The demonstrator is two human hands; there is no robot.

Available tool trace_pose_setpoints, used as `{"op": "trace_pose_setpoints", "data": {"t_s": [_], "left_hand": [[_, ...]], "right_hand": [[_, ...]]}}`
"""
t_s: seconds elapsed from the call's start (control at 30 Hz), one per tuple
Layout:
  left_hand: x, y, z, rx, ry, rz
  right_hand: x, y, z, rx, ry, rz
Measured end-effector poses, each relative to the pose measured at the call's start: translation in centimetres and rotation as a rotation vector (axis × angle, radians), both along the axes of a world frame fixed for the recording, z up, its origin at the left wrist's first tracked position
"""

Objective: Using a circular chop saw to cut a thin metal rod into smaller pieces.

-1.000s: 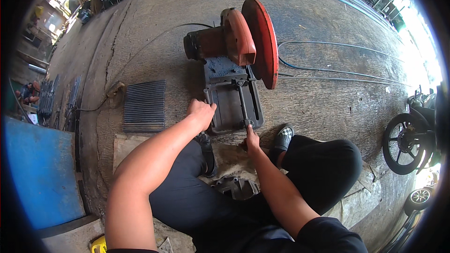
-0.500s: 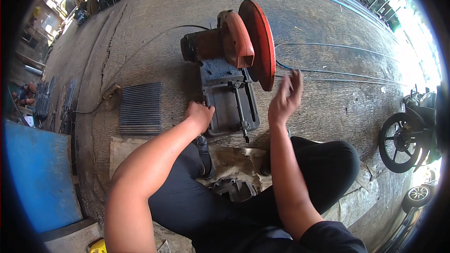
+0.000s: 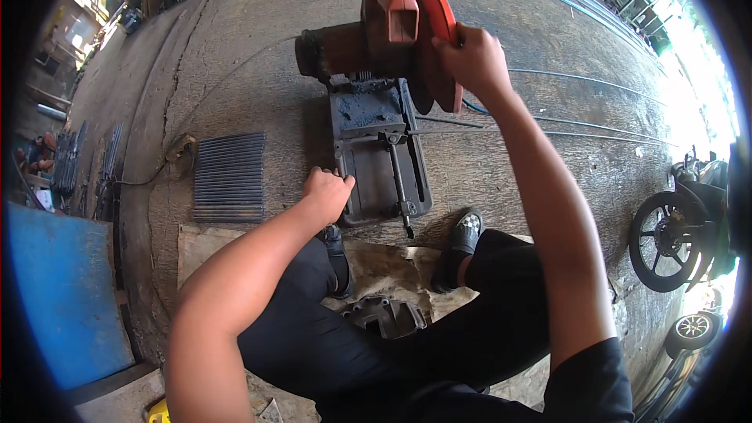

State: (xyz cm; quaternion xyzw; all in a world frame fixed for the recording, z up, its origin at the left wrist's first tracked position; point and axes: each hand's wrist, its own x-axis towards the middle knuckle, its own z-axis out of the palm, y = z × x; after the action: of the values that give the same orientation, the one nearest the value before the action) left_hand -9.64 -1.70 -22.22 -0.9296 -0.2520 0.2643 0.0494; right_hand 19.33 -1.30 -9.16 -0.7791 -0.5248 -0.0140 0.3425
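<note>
A chop saw [image 3: 345, 55] stands on the ground in front of me, its motor head raised. My right hand [image 3: 476, 56] is closed on the edge of its red blade guard [image 3: 435, 8]. The orange D-shaped handle [image 3: 392, 19] is left of the guard, untouched. My left hand [image 3: 327, 192] is closed at the left edge of the saw's dark metal base [image 3: 370, 176]; the fingertips are partly hidden. Blue-grey grit covers the plate behind the clamp screw [image 3: 398, 176]. Thin metal rods [image 3: 548, 119] run from the saw's right side.
Cut rods [image 3: 229, 178] lie in a neat row left of the saw. A dark metal part [image 3: 385, 316] rests between my feet on a cardboard sheet [image 3: 399, 266]. A blue panel [image 3: 66, 298] stands at left, a motorcycle [image 3: 674, 239] at right. Long rods cross the far ground.
My right hand has moved up from open air and taken hold of the blade guard. The saw's head has tilted up and back. My left hand stays at the base.
</note>
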Motion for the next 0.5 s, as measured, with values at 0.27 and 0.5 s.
{"op": "trace_pose_setpoints", "data": {"t_s": [0.27, 0.5], "left_hand": [[1.1, 1.8, 1.3, -0.136, 0.061, 0.119], [3.6, 3.7, 1.4, -0.184, 0.192, 0.218]], "right_hand": [[12.5, 5.2, -6.2, -0.031, 0.522, 0.102], [9.8, 2.4, -30.7, -0.55, -0.215, 0.479]]}}
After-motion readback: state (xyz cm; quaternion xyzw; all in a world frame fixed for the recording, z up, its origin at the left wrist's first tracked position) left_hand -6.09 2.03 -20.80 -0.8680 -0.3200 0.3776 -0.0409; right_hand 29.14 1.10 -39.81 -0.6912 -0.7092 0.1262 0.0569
